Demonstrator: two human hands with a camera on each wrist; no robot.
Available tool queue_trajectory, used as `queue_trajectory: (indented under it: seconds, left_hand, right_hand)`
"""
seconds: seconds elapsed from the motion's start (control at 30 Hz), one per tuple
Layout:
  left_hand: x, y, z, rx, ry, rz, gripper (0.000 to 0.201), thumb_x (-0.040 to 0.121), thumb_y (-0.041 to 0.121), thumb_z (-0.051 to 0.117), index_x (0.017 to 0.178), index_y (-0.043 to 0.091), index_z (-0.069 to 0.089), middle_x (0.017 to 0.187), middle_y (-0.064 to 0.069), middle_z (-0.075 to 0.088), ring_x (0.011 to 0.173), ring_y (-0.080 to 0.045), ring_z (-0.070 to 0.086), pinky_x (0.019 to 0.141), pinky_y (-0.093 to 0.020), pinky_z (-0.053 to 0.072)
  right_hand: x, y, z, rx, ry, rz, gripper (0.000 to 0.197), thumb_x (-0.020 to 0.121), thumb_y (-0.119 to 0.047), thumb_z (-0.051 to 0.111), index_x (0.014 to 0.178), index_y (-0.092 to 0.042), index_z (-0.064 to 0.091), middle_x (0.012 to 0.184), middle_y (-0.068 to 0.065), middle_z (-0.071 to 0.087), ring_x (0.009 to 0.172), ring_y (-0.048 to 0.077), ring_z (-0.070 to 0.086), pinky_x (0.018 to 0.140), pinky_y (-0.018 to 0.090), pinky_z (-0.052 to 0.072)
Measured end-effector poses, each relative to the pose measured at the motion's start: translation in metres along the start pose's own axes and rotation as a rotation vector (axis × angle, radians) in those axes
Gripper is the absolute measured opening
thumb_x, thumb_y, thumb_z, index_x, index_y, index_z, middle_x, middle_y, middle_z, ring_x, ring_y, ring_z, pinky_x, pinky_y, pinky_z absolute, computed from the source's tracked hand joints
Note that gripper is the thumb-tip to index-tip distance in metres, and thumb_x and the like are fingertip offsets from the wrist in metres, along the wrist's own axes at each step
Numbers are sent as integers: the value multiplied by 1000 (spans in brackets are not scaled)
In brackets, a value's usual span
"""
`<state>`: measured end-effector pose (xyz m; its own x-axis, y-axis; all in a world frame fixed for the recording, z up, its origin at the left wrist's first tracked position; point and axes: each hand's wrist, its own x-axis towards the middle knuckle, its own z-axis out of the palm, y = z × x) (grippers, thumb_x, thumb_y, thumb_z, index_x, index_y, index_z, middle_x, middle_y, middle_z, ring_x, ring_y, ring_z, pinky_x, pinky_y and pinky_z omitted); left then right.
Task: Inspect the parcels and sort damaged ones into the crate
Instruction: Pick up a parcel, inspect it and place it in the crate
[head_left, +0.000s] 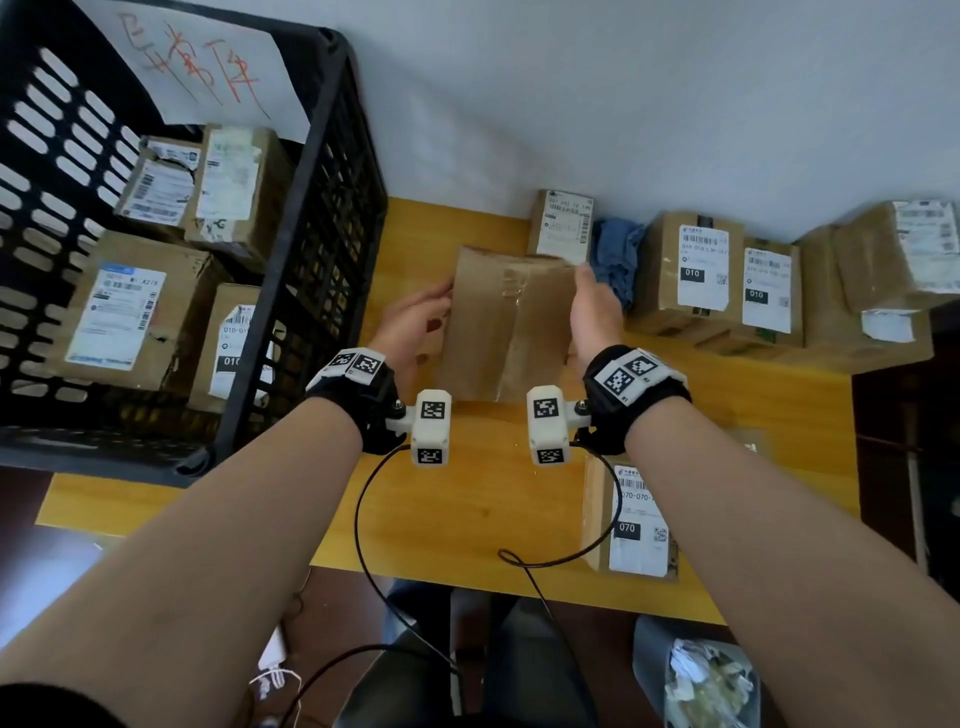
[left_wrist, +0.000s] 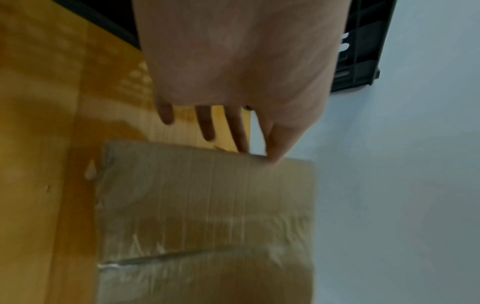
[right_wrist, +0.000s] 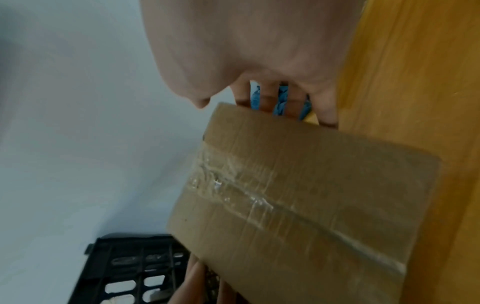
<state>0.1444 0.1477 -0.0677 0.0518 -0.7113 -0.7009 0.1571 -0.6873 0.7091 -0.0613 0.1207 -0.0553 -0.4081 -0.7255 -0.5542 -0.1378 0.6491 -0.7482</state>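
I hold a plain brown cardboard parcel (head_left: 506, 322) (left_wrist: 207, 205) (right_wrist: 311, 185) with clear tape along its seam, tilted above the yellow table (head_left: 467, 493). My left hand (head_left: 413, 317) (left_wrist: 233, 61) pinches its left edge, thumb on the upper face and fingers behind. My right hand (head_left: 595, 306) (right_wrist: 246, 41) supports the right edge with straight fingers behind it, the thumb clear of the cardboard. No label shows on the face turned to me. The black slotted crate (head_left: 332, 208) (left_wrist: 363, 51) (right_wrist: 130, 267) stands at the left and holds several labelled parcels (head_left: 130, 312).
A row of labelled parcels (head_left: 701, 270) lines the wall at the right, beside a blue cloth (head_left: 618, 260) and a small upright parcel (head_left: 563, 226). Another labelled parcel (head_left: 636, 519) lies near the table's front edge under my right forearm. A bin (head_left: 706, 680) stands below.
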Motion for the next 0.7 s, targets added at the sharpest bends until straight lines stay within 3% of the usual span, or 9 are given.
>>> queue_trajectory:
  seconds: [0.1, 0.2, 0.3, 0.37, 0.43, 0.47, 0.5, 0.6, 0.7]
  left_hand:
    - [-3, 5, -2, -103, 14, -25, 27, 106, 43, 54, 117, 28, 74, 119, 13, 76, 121, -9, 64, 99, -49, 50]
    - [-5, 7, 2, -57, 31, -11, 56, 93, 58, 70, 132, 19, 63, 124, 4, 72, 120, -15, 64, 83, -44, 62]
    - [-4, 1, 9, 15, 128, -11, 36, 93, 38, 78, 116, 14, 63, 116, -2, 69, 101, -14, 65, 68, -36, 61]
    - [-2, 0, 12, 10, 152, -6, 37, 93, 31, 79, 123, 15, 63, 114, -2, 69, 92, -9, 64, 63, -33, 58]
    - [-1, 4, 13, 23, 147, -8, 38, 93, 28, 79, 127, 19, 63, 112, 1, 69, 88, -6, 65, 55, -29, 57]
    - [0, 6, 11, 25, 135, -16, 38, 93, 27, 79, 127, 20, 63, 112, 2, 70, 88, -5, 66, 51, -27, 56]
    - [1, 7, 9, 32, 118, -28, 38, 93, 27, 79, 128, 22, 63, 112, 3, 71, 89, -5, 67, 51, -26, 54]
    - [1, 8, 4, 41, 81, -49, 40, 92, 31, 81, 128, 26, 65, 115, 3, 75, 101, -9, 70, 62, -29, 52]
    - [2, 10, 4, 75, 74, -67, 41, 91, 33, 81, 128, 29, 65, 115, 3, 75, 103, -11, 69, 67, -32, 50]
  right_hand:
    - [-7, -9, -5, 27, 47, -71, 35, 106, -52, 44, 108, -18, 48, 92, -5, 53, 85, 14, 53, 71, 33, 40]
    - [-11, -4, -10, -64, -20, -37, 31, 98, -38, 65, 114, -16, 50, 100, -1, 59, 88, 17, 59, 82, 42, 55]
    - [-11, 4, -10, -195, -131, -29, 40, 95, -22, 70, 126, -15, 47, 110, 2, 61, 86, 11, 58, 85, 39, 57]
    - [-11, 1, -8, -258, -107, -178, 37, 95, -21, 70, 126, -14, 51, 122, 3, 62, 99, 14, 60, 88, 32, 51]
    - [-17, -11, -6, -367, -47, -438, 31, 103, -26, 58, 131, -12, 59, 137, 5, 59, 123, 19, 56, 105, 34, 46]
    - [-21, -18, -5, -414, -67, -548, 35, 108, -30, 48, 132, -8, 63, 134, 7, 62, 123, 18, 58, 107, 32, 45]
    - [-24, -26, -3, -451, -129, -599, 45, 111, -35, 39, 127, -3, 68, 119, 10, 69, 108, 19, 64, 97, 30, 50]
    - [-33, -40, 6, -700, -330, -582, 73, 112, -48, 24, 83, 3, 69, 71, 20, 64, 63, 34, 59, 67, 36, 53]
    - [-30, -39, 17, -950, -379, -573, 65, 113, -42, 25, 69, -6, 59, 67, 9, 54, 64, 25, 55, 63, 33, 40]
